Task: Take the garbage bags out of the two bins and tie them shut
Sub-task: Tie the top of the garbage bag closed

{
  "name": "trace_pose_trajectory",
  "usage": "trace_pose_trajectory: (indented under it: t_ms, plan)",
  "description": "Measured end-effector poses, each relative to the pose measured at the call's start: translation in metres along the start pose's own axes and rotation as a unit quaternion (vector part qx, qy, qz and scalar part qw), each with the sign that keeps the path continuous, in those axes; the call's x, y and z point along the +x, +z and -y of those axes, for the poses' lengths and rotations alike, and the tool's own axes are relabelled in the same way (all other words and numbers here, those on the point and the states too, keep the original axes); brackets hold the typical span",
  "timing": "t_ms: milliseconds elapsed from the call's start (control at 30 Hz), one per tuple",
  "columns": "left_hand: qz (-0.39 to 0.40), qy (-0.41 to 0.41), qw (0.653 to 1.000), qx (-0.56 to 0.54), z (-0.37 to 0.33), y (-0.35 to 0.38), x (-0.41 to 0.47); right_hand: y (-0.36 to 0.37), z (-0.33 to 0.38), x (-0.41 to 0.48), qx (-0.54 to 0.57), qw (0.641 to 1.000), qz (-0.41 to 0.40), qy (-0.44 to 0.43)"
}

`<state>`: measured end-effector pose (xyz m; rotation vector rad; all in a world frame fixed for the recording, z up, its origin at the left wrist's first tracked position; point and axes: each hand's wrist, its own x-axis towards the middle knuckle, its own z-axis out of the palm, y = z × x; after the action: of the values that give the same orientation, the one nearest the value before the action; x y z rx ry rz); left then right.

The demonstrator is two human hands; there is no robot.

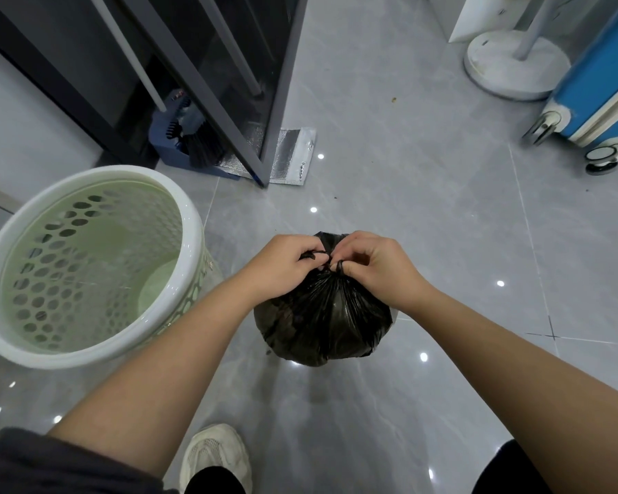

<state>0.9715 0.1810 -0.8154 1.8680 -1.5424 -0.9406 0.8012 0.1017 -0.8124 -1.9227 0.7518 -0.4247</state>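
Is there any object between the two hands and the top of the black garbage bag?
Nothing visible. The left hand and right hand both pinch the black garbage bag at its gathered top.

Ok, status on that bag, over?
Left hand, right hand pinching gathered top of black garbage bag, knotting. Bag out, beside white perforated bin. Nothing obstructing.

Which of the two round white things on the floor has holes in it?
The bin beside the garbage bag; the stand base at top right is solid.
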Motion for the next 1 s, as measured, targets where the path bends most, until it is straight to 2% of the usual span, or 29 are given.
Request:
trace_pose_trajectory:
  t_ms: [100,233,300,400,467,567,667,700,733,800,833,900,1000]
  plan:
    - [0.043,-0.125,0.981,-0.146,-0.006,-0.002,0.0,0.002,0.0,-0.001,-0.027,1.0,0.015,0.003]
    - [0.088,-0.281,0.904,-0.309,-0.016,-0.001,0.001,0.001,0.001,-0.003,-0.053,0.998,0.024,0.004]
    - [0.107,-0.342,0.854,-0.378,-0.019,-0.003,0.002,0.003,0.004,-0.003,-0.055,0.998,0.012,-0.002]
    - [0.133,-0.39,0.779,-0.473,-0.023,-0.007,0.003,0.005,0.004,-0.003,-0.046,0.999,-0.02,0.004]
    - [0.137,-0.394,0.763,-0.494,-0.023,-0.006,0.003,0.006,0.002,-0.002,-0.054,0.998,-0.019,0.011]
    - [0.076,-0.343,0.795,-0.494,-0.022,-0.006,0.002,0.004,-0.002,0.0,-0.021,0.998,-0.032,0.052]
    - [-0.047,-0.189,0.812,-0.55,-0.027,-0.009,-0.001,0.0,-0.004,0.003,0.035,0.994,-0.05,0.095]
    - [-0.066,-0.146,0.834,-0.528,-0.026,-0.01,-0.003,-0.001,-0.004,0.004,0.053,0.992,-0.053,0.101]
    - [-0.065,-0.11,0.876,-0.465,-0.025,-0.009,-0.005,-0.001,-0.003,0.005,0.067,0.991,-0.053,0.104]
    - [-0.052,-0.025,0.969,-0.239,-0.021,-0.006,-0.006,0.0,0.0,0.006,0.087,0.989,-0.044,0.108]
    - [-0.041,0.022,0.993,-0.112,-0.017,-0.003,-0.006,0.0,0.001,0.006,0.094,0.989,-0.037,0.11]
    - [-0.029,0.095,0.993,0.061,-0.011,0.0,-0.004,0.0,0.003,0.006,0.116,0.986,-0.027,0.116]
    - [-0.044,0.118,0.983,0.133,-0.007,-0.001,-0.002,-0.003,0.003,0.006,0.133,0.984,-0.024,0.117]
